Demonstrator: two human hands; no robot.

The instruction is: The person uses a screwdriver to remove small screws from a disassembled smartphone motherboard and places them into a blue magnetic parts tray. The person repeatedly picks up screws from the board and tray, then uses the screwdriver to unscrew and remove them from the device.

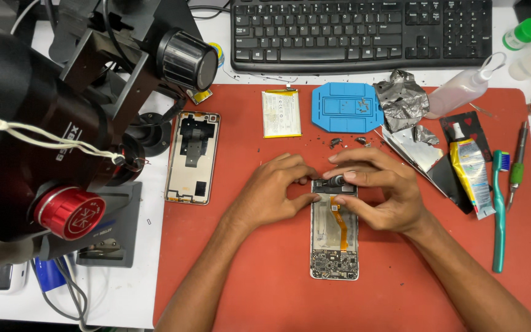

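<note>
Biggest risk I saw was the opened phone [334, 237] itself: it lay face down near the middle of the red mat [401, 289], back off, nothing clamping it. Both hands were pushing at its top end, so a hard shove could have skated the whole body across the mat or flexed the frame.

Next down: the orange flex cable [340, 222] ran exposed along the middle of the phone, just below my fingers. A slip of the right thumb would likely have snagged or creased it.

Smaller again: the small dark part [337, 180] at the top edge. Grip on it looked shallow; if it popped loose it could have landed among the loose bits [346, 142] scattered below the blue fixture plate [346, 107] and been hard to pick out.

Pose. Left hand [276, 193] came in from lower left, forearm across the mat, fingers curled and closed against the phone's top-left corner, thumb pressed on the edge. Bracing, not spread. Right hand [377, 190] came in from lower right, fingers bunched together and arched over the top edge, tips pinching the dark part. I couldn't tell whether it was lifted clear or still seated; fingers hid the contact.

Rear cover [192, 157] lay well apart at the mat's left edge, battery [281, 113] above, green toothbrush [498, 209] far right.
</note>
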